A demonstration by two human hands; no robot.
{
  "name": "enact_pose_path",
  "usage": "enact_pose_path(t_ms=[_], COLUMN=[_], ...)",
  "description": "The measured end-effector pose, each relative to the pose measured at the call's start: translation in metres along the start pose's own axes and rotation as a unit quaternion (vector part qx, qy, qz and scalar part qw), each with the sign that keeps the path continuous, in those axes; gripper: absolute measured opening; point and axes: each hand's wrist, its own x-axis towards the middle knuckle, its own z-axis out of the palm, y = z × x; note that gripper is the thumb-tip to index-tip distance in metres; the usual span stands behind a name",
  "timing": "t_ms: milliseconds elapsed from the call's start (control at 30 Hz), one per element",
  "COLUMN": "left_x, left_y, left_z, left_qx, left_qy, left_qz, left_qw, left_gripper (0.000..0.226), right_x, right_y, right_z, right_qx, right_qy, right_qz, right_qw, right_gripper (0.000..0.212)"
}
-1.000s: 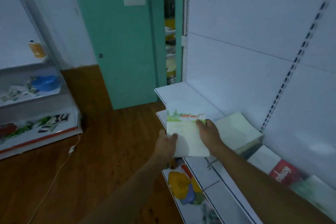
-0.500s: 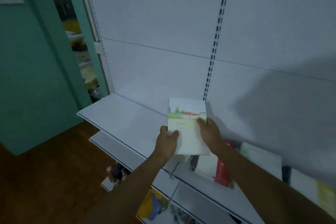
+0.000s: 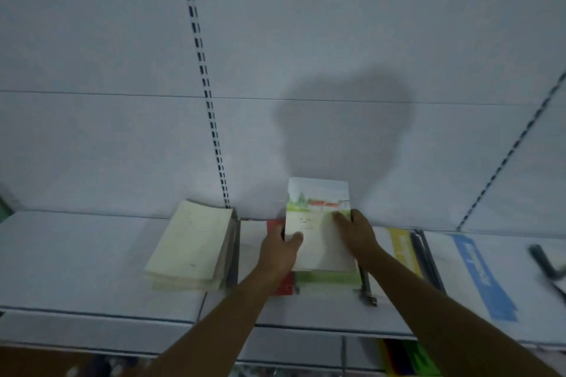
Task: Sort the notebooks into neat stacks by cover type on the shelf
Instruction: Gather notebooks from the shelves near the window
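Though held, notebook (image 3: 318, 223) cover blurred

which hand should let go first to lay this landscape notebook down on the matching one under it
Left, probably. The left hand only pinches the landscape notebook at its edge, while the right hand spreads across the cover and can press it down.

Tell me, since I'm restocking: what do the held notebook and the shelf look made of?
Notebook, gripped by left hand and right hand: looks like paper with a thin matte printed cover showing a landscape; no gloss visible. Shelf: probably white painted metal, judging by its smooth even surface and the slotted upright behind.
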Motion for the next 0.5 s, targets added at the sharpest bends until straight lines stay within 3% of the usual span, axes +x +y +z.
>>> enact_pose_path(t_ms=[267, 500], left_x=[0.006, 0.015], left_y=[-0.004, -0.011], left_z=[0.044, 0.052], left_qx=[0.058, 0.074], left_qy=[-0.018, 0.046], left_qz=[0.003, -0.019], left_qw=[0.998, 0.996], left_gripper=[0.034, 0.042], right_x=[0.018, 0.03], right_y=[0.037, 0.053], right_z=[-0.036, -0.031], right_qx=[-0.014, -0.051], right_qy=[-0.025, -0.085], right_qz=[0.016, 0.005], right_qw=[0.999, 0.995], right_gripper=[0.034, 0.05])
